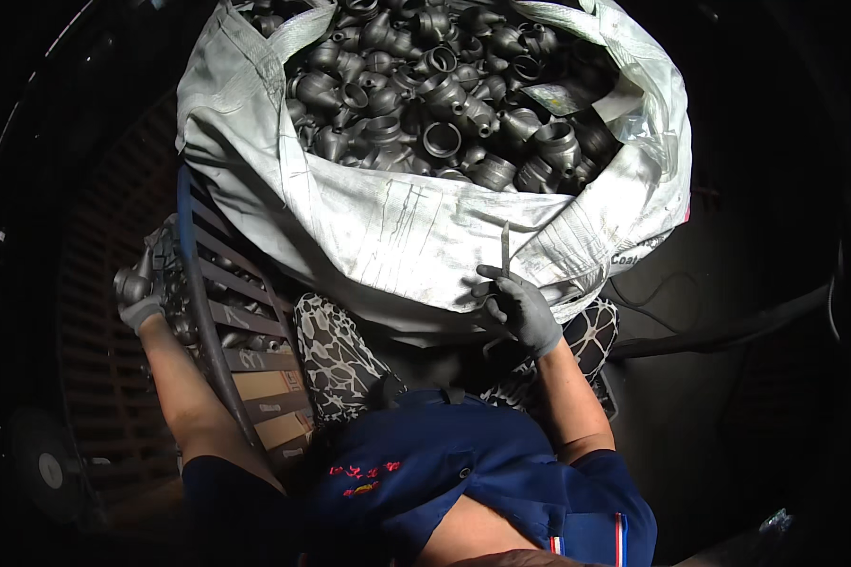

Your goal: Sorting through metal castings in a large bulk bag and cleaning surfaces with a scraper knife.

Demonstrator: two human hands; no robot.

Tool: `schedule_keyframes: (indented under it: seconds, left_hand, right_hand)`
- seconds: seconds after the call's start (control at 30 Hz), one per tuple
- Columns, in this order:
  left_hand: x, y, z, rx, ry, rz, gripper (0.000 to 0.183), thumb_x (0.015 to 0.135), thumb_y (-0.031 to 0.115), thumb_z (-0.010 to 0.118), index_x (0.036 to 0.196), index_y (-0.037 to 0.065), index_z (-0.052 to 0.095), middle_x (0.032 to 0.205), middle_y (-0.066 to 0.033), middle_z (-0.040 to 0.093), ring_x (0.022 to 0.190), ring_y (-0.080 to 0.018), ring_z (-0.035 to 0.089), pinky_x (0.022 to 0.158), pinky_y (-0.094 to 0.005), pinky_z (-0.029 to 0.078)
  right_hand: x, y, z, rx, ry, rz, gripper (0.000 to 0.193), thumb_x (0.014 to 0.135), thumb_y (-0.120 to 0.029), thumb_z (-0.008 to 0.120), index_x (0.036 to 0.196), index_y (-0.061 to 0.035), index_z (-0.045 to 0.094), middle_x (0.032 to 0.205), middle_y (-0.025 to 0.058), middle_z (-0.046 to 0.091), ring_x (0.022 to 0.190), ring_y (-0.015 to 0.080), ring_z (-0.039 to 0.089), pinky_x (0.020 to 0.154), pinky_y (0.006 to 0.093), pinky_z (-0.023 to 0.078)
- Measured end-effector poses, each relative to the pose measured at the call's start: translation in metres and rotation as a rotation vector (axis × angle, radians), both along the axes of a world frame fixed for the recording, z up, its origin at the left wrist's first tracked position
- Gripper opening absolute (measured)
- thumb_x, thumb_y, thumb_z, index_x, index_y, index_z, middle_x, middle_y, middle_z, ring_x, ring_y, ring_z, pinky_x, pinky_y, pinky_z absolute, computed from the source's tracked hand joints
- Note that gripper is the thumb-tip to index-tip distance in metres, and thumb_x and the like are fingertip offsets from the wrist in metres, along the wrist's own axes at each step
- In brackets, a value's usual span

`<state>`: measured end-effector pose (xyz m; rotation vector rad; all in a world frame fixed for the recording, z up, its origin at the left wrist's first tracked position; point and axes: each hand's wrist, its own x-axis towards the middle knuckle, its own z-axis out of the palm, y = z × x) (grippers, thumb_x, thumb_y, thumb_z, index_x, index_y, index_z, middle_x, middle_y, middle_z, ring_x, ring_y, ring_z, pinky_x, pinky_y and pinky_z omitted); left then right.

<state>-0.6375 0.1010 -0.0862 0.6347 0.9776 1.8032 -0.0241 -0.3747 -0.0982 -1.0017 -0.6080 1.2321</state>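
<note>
My left hand [143,310], in a grey glove, reaches over the slatted crate at the left. It is closed on a grey metal casting [134,283] with a rounded body and a narrow neck. In front of the white bulk bag, my right hand [525,312], also gloved, has its fingers curled round a thin flat metal blade [506,248] that points upward. The lower end of this tool is mostly hidden by the hand. Many similar hollow metal castings [442,140] fill the open bag [388,227] ahead of me.
The slatted crate [241,315] with a blue edge holds more castings and a piece of cardboard [265,383]. Clear plastic and a printed sheet [556,98] lie on the parts in the bag. A dark hose [719,331] and cables run across the floor at the right.
</note>
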Motion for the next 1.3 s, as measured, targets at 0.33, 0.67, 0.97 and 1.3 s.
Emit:
schedule_keyframes:
  seconds: [0.33, 0.67, 0.97, 1.3]
  left_hand:
    - [0.334, -0.062, 0.137, 0.266, 0.213, -0.608, 0.034, 0.097, 0.02, 0.044, 0.127, 0.004, 0.05, 0.121, -0.0122, 0.054, 0.103, -0.0212, 0.056, 0.091, -0.0355, 0.047]
    - [0.673, -0.086, 0.067, 0.455, 0.683, -1.066, 0.052, 0.09, 0.017, 0.059, 0.133, -0.005, 0.041, 0.123, -0.0144, 0.055, 0.111, -0.0198, 0.053, 0.097, -0.0299, 0.04]
    - [0.732, -0.091, 0.042, 0.456, 1.442, -0.865, 0.042, 0.081, 0.015, 0.06, 0.118, -0.005, 0.057, 0.111, -0.0171, 0.063, 0.1, -0.0275, 0.061, 0.088, -0.0357, 0.045]
    - [0.612, -0.16, 0.082, 0.363, 0.69, -1.153, 0.025, 0.087, 0.003, 0.054, 0.109, -0.005, 0.06, 0.097, -0.0067, 0.063, 0.084, -0.0115, 0.056, 0.075, -0.0243, 0.045]
  right_hand:
    - [0.054, 0.033, -0.019, 0.08, 0.086, -0.047, 0.041, 0.094, -0.018, 0.039, 0.124, 0.0092, 0.047, 0.087, 0.017, 0.066, 0.052, 0.007, 0.043, 0.053, 0.0202, 0.041]
    - [0.062, 0.027, -0.027, 0.073, 0.055, -0.009, 0.038, 0.095, -0.016, 0.04, 0.122, 0.0083, 0.049, 0.084, 0.0159, 0.066, 0.054, 0.0078, 0.051, 0.05, 0.0215, 0.043]
    - [0.069, 0.034, -0.036, 0.064, 0.096, -0.018, 0.037, 0.094, -0.017, 0.039, 0.119, 0.0084, 0.051, 0.082, 0.0135, 0.065, 0.051, 0.0075, 0.049, 0.049, 0.0209, 0.042]
    - [0.062, 0.032, -0.034, 0.09, 0.107, -0.057, 0.032, 0.089, -0.009, 0.042, 0.112, 0.0106, 0.053, 0.078, 0.017, 0.065, 0.046, 0.0061, 0.043, 0.044, 0.02, 0.039]
